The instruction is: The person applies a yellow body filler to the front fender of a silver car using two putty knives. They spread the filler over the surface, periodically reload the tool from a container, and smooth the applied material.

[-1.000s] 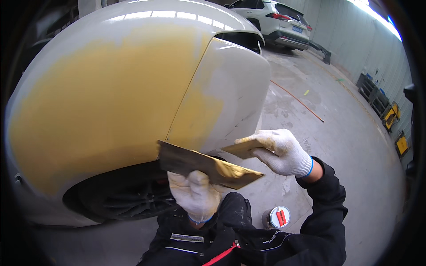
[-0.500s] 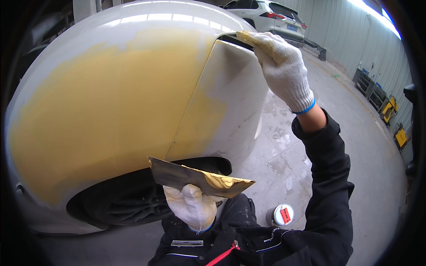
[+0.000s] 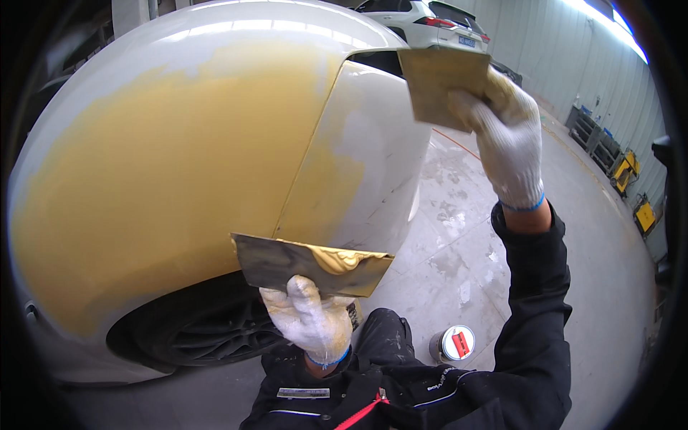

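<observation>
Head view: gloved left hand (image 3: 308, 324) gripping dark flat plate (image 3: 276, 266), yellow putty (image 3: 340, 259) along upper edge, near wheel (image 3: 215, 333). Gloved right hand (image 3: 512, 140) pinching thin spreader (image 3: 433, 82), raised by car body's (image 3: 383, 118) upper corner; contact unclear. Tin (image 3: 438, 350) on floor (image 3: 459, 244).

Holds a paste-edged plate (image 3: 269, 265) in the left grip (image 3: 312, 321), a flat spreader (image 3: 433, 82) in the right grip (image 3: 507, 136), near a yellow-patched car (image 3: 201, 165).

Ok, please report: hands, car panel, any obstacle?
Left hand holding spreader, yellow filler on it. Right hand holding second spreader. Car panel partly coated. Tin on floor, not blocking.
</observation>
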`<move>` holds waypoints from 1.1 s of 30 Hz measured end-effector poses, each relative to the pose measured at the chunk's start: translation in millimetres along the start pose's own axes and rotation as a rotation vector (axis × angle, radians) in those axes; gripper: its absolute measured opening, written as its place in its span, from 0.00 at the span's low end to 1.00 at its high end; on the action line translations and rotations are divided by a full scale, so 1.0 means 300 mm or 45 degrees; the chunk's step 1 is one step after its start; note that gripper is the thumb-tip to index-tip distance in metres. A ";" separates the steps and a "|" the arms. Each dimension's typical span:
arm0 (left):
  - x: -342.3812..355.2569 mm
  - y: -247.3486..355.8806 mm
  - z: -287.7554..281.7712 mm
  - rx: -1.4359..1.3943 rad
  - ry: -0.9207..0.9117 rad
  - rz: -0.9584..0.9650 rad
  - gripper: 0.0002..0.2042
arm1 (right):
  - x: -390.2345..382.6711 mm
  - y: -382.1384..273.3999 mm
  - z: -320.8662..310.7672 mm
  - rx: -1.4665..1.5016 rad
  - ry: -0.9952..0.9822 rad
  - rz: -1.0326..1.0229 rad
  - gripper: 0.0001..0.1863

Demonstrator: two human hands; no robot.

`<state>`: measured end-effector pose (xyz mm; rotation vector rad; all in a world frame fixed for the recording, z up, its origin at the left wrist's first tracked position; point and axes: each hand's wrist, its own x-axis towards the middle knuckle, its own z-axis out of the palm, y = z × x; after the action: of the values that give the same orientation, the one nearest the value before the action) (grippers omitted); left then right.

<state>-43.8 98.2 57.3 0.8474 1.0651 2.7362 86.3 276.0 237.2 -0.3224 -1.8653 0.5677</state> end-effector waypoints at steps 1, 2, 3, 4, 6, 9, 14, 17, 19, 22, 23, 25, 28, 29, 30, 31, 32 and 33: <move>0.002 -0.002 0.011 -0.111 -0.013 -0.065 0.30 | -0.063 -0.029 -0.012 0.261 -0.206 0.048 0.17; 0.005 -0.003 0.021 -0.138 -0.016 -0.112 0.31 | -0.122 -0.048 -0.023 0.501 -0.386 0.152 0.18; 0.006 -0.001 0.024 -0.048 0.009 -0.104 0.31 | -0.142 -0.042 -0.024 0.353 -0.720 -0.154 0.19; 0.007 0.004 0.023 0.058 0.070 -0.062 0.31 | -0.164 -0.038 -0.031 0.189 -1.038 -0.433 0.20; 0.003 0.011 0.010 -0.227 0.154 -0.019 0.32 | -0.178 -0.012 -0.019 -0.131 -1.244 -0.374 0.19; 0.007 0.008 -0.058 0.254 0.108 0.095 0.36 | -0.073 0.027 -0.012 -0.553 -0.856 -0.511 0.13; -0.026 -0.029 -0.138 0.636 -0.045 0.297 0.39 | 0.146 0.029 0.119 -0.928 -0.546 -0.573 0.08; -0.055 -0.036 -0.157 0.381 0.134 0.092 0.39 | 0.175 0.023 0.190 -1.024 -0.561 -0.572 0.14; -0.063 -0.035 -0.169 0.418 0.196 0.084 0.38 | 0.157 0.017 0.220 -1.096 -0.532 -0.602 0.14; -0.059 -0.037 -0.187 0.418 0.192 0.126 0.36 | 0.118 -0.004 0.224 -1.102 -0.530 -0.624 0.14; -0.057 -0.038 -0.192 0.360 0.203 0.100 0.36 | 0.106 -0.013 0.222 -1.130 -0.560 -0.582 0.14; -0.052 -0.043 -0.196 0.455 0.183 0.162 0.36 | 0.094 -0.032 0.215 -1.137 -0.610 -0.580 0.13; -0.051 -0.045 -0.191 0.314 0.172 0.109 0.35 | 0.089 -0.052 0.213 -1.246 -0.625 -0.610 0.12; -0.051 -0.043 -0.188 0.301 0.169 0.105 0.35 | 0.089 -0.056 0.213 -1.277 -0.646 -0.633 0.12; -0.051 -0.039 -0.185 0.287 0.163 0.100 0.35 | 0.091 -0.058 0.211 -1.316 -0.656 -0.656 0.12; -0.052 -0.035 -0.182 0.277 0.157 0.094 0.35 | 0.091 -0.059 0.208 -1.376 -0.653 -0.664 0.12; -0.052 -0.030 -0.179 0.261 0.162 0.085 0.35 | 0.093 -0.059 0.199 -1.329 -0.659 -0.733 0.11; -0.054 -0.027 -0.178 0.250 0.152 0.080 0.35 | 0.096 -0.057 0.188 -1.305 -0.652 -0.787 0.11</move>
<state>-59.1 67.8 12.4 0.7605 1.3712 2.7997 24.4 262.3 253.5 -0.2363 -2.4774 -0.8453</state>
